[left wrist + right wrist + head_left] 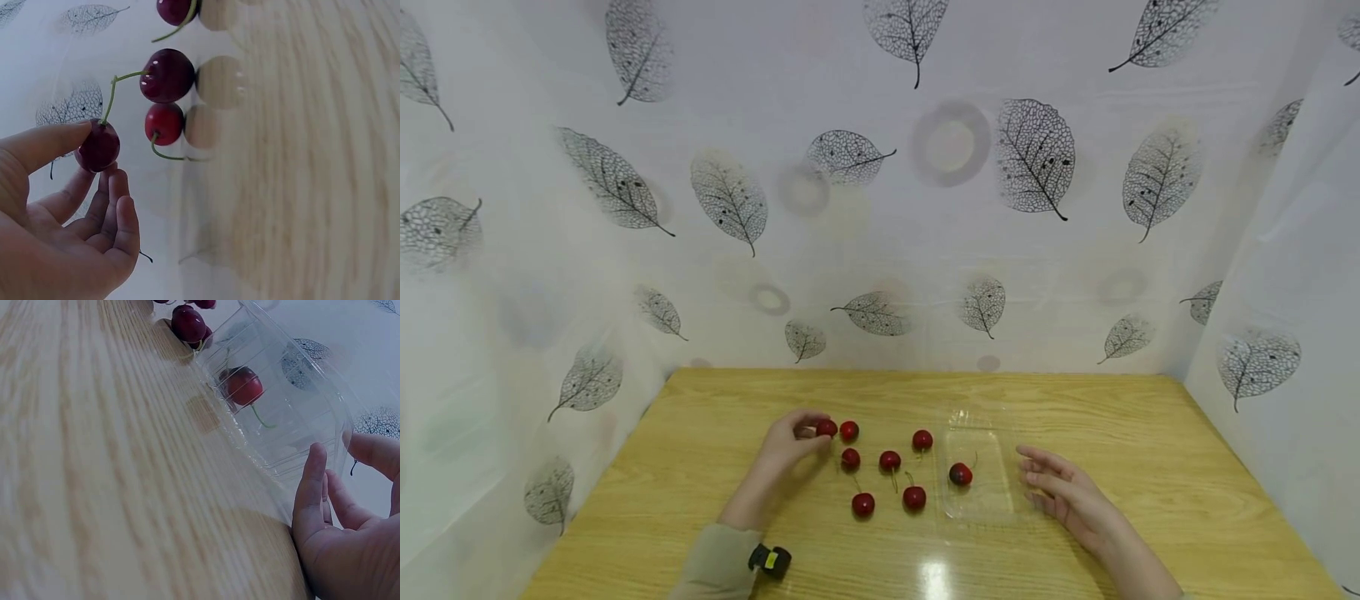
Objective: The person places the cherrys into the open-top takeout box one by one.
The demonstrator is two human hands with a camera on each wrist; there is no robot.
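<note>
My left hand [790, 437] pinches a dark red cherry [98, 147] between thumb and fingertips, at the left end of the loose cherries. A green stem rises from it and overlaps the stem of a larger cherry [167, 75] behind. A brighter red cherry [164, 124] lies just beside that one. On the right stands a clear plastic box [992, 504] holding one cherry [244, 386] with a green stem. Beside the box's right wall is my right hand [1071, 500], its fingers relaxed and holding nothing, with fingertips close to the clear plastic.
Several stemmed cherries, among them one near the front [862, 505] and one by the box [922, 440], lie spread between my hands. The wooden table [1075, 400] ends at a leaf-patterned sheet [880, 250] at the back and sides. A black device [770, 561] sits on my left wrist.
</note>
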